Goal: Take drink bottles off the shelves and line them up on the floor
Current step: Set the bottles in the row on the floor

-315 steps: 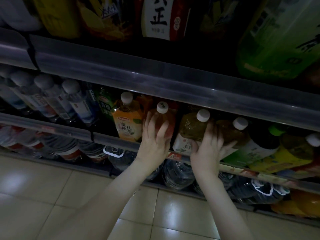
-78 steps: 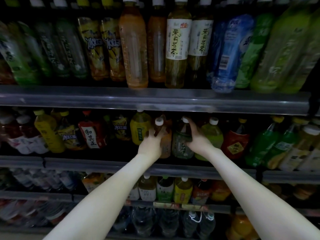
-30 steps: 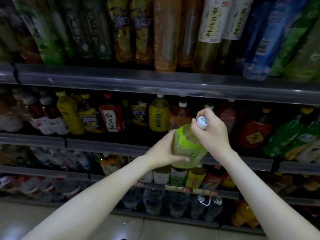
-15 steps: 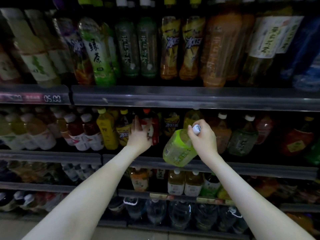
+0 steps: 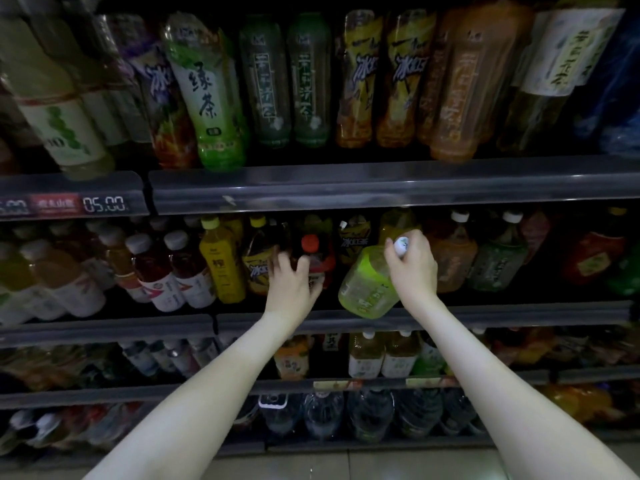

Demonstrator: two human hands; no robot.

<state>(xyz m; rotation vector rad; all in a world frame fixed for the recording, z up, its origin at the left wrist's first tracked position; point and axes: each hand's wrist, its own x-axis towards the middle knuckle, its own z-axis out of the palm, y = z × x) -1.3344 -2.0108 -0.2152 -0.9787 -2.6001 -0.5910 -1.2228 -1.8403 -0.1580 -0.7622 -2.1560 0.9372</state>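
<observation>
Dim shop; grey metal shelf rail [image 5: 381,188]; pale tiled floor [image 5: 381,464]; left hand [image 5: 291,289] curled round red-capped dark bottle [image 5: 310,244]; right hand [image 5: 412,268] grips tilted pale-green plastic bottle [image 5: 365,289] at cap.

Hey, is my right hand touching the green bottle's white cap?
Touching. The head view shows the right hand curled round the white cap of the tilted green bottle.

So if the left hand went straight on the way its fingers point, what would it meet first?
The red-capped bottle on the middle shelf: the left hand points straight at it, fingers at its neck. Whether they already touch is unclear in the dim light.
</observation>
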